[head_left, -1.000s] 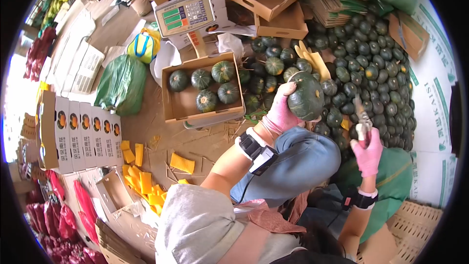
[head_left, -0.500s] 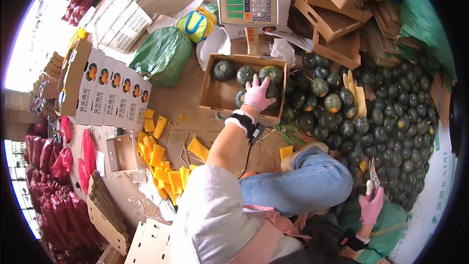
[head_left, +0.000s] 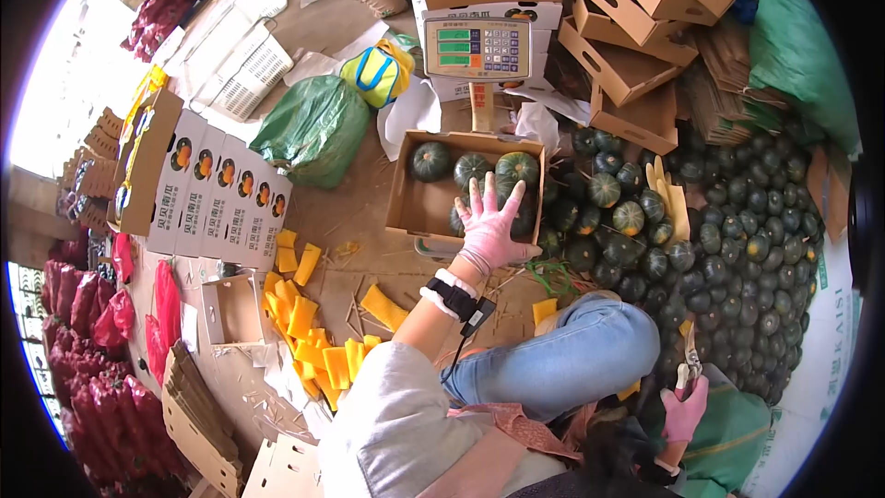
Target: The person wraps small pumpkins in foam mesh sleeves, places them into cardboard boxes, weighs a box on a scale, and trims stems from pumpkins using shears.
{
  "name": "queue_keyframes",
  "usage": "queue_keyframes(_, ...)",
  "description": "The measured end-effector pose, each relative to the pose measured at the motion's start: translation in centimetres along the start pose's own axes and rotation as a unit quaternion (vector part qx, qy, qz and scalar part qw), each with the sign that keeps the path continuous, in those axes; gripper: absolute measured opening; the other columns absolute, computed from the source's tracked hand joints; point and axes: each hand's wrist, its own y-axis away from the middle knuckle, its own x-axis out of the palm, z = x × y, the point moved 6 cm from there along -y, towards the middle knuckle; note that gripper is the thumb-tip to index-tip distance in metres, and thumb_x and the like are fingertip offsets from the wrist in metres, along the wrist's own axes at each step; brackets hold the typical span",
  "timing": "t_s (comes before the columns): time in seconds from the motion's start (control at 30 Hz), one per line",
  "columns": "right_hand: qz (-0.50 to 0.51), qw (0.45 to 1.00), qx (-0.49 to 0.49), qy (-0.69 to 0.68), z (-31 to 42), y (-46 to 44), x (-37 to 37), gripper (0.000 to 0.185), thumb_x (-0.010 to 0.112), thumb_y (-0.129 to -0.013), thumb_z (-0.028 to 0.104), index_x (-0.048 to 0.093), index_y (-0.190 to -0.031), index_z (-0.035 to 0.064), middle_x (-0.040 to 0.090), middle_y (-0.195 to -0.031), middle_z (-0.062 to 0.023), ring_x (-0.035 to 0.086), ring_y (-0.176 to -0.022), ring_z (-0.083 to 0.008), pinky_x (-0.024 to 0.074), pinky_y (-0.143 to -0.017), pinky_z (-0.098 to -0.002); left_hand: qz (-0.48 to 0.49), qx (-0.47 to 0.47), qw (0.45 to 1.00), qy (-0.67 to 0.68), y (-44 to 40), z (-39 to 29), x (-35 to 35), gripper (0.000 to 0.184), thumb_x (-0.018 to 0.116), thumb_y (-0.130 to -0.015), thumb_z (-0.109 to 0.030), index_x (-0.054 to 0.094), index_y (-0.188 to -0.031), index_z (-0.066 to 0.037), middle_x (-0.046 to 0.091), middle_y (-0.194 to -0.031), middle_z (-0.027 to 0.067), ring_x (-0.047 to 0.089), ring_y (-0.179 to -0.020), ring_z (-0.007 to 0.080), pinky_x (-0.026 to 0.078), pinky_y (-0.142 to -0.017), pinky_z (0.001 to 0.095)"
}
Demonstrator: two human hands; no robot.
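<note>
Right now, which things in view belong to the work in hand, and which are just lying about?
Apparently in the work:
left hand, spread over green pumpkins in the open carton
right hand, gripping pruning shears
heap of loose green pumpkins
digital scale

Probably just lying about:
green plastic bag
yellow-and-blue bag
white plastic basket

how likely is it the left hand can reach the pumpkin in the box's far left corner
Likely yes: the left hand is open over the same box, and nothing lies on top of that pumpkin.
</note>
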Motion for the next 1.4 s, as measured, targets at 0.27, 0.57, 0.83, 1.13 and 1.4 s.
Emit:
queue_keyframes(0.27,-0.011,1.000,0.012,-0.022,0.1,1.8,0.3,0.055,0.076,-0.054,0.010,0.048,-0.100,0.0010,0.052,-0.091,-0.0116,0.051,-0.086,-0.0284,0.0434,-0.081,-0.0379,0.012,-0.066,0.998,0.020,-5.1,1.0,-0.9,0.102,0.069,-0.065,-0.069,0.029,-0.145,-0.021,0.028,-0.142,0.0349,0.016,-0.133,0.0581,0.021,-0.102,0.0690)
queue_keyframes(0.57,0.036,0.998,0.041,0.013,0.0,2.3,1.5,0.054,0.075,-0.054,0.013,0.052,-0.102,0.0018,0.057,-0.091,-0.0127,0.055,-0.086,-0.0313,0.0451,-0.079,-0.0405,0.254,-0.215,0.939,0.087,-13.3,8.0,8.4,0.104,0.067,-0.060,-0.069,0.035,-0.142,-0.014,0.052,-0.135,0.0134,0.049,-0.125,0.0337,0.038,-0.104,0.0435)
queue_keyframes(0.83,0.040,0.996,0.002,0.084,1.7,-0.4,6.1,0.048,0.075,-0.061,0.021,0.055,-0.101,0.0026,0.060,-0.092,-0.0186,0.058,-0.089,-0.0377,0.0462,-0.077,-0.0440,0.123,-0.136,0.982,0.043,-8.1,3.9,2.8,0.091,0.082,-0.054,-0.038,0.043,-0.135,-0.018,0.039,-0.133,0.0253,0.039,-0.123,0.0470,0.043,-0.098,0.0499)
queue_keyframes(1.13,0.129,0.916,0.375,-0.057,-8.6,-3.8,16.2,0.072,0.072,-0.062,0.048,0.055,-0.110,-0.0036,0.065,-0.107,-0.0211,0.062,-0.102,-0.0339,0.0477,-0.088,-0.0390,-0.105,-0.224,0.960,-0.128,-4.4,18.4,1.9,0.081,0.070,-0.075,-0.046,0.035,-0.141,-0.014,0.045,-0.131,0.0234,0.046,-0.118,0.0391,0.047,-0.091,0.0442)
queue_keyframes(1.4,0.021,0.897,0.435,0.072,-9.0,-5.9,17.5,0.075,0.073,-0.059,0.053,0.059,-0.113,0.0026,0.061,-0.118,-0.0180,0.059,-0.111,-0.0325,0.0470,-0.091,-0.0404,0.142,-0.136,0.964,-0.181,-0.9,20.6,4.2,0.038,0.048,-0.086,-0.031,0.063,-0.100,0.001,0.063,-0.105,0.0262,0.059,-0.098,0.0430,0.046,-0.087,0.0475)
